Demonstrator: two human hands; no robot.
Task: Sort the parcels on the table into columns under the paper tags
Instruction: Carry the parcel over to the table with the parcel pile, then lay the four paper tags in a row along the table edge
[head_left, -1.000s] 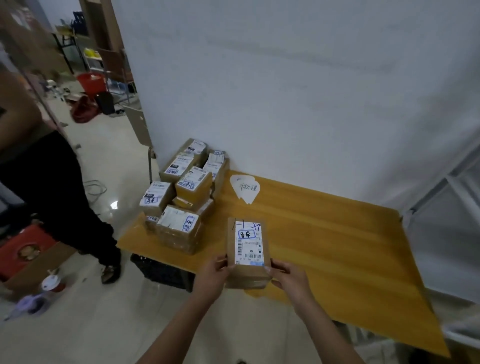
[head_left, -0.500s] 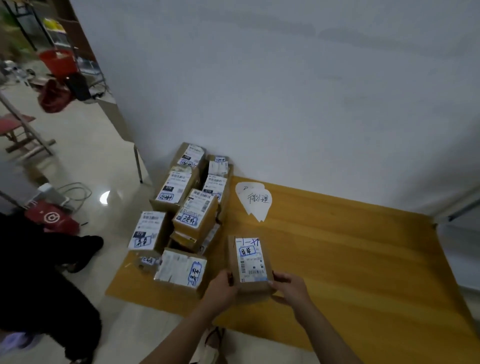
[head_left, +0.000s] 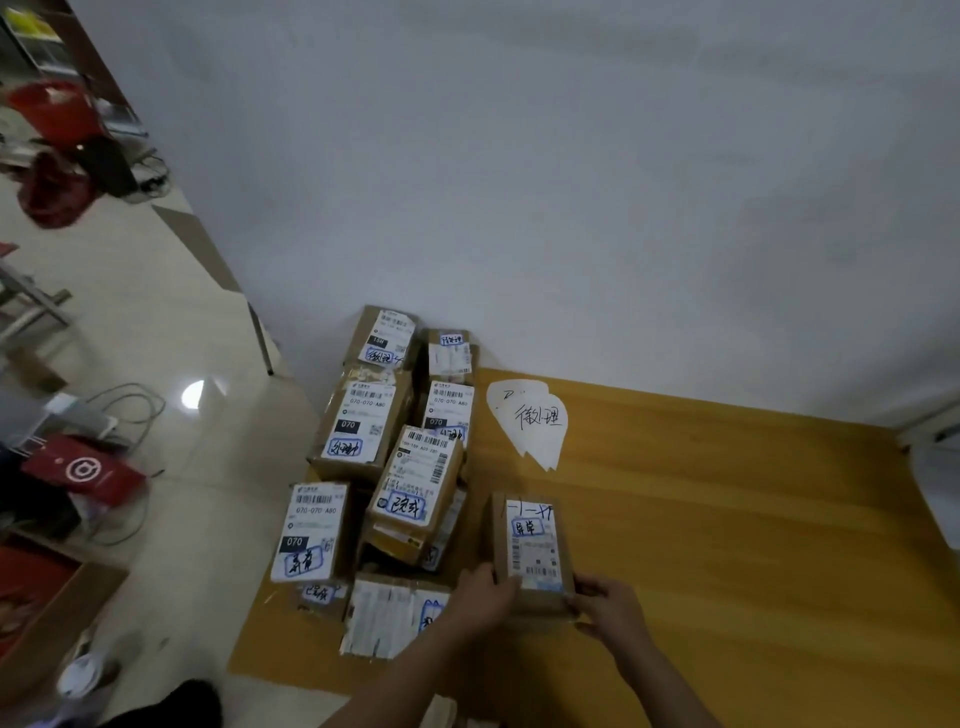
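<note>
Right now I've got one parcel (head_left: 532, 551) held by its near end, left hand (head_left: 483, 597) on one side and right hand (head_left: 610, 616) on the other. The fingers (head_left: 589, 592) are curled round the corners and clamped on the cardboard. The parcel runs straight out beyond the fingers, label up, in line with the paper tag (head_left: 530, 421) further ahead by the wall. The unsorted pile of parcels (head_left: 395, 467) is just left of my left fingers.

To do this bit right, I reckon I should check the handwritten mark in the blue box against the tag before letting go. If it matches, I'd slide the parcel forward so it starts a straight column under the tag, square to the tabletop (head_left: 753, 519) edge. I'd leave a gap from the pile so the two don't blur together. If it doesn't match, it wants a different spot.

Stuff I can't make out:
- I can't tell if the parcel is flat on the wood or just off it.
- The scrawl on both label and tag is too soft to compare.
- Only one tag shows. The tabletop runs out of frame right of my right fingers, so more could be there.
- My left forearm covers part of the closest parcel, and the bottom of the pile is buried.
</note>
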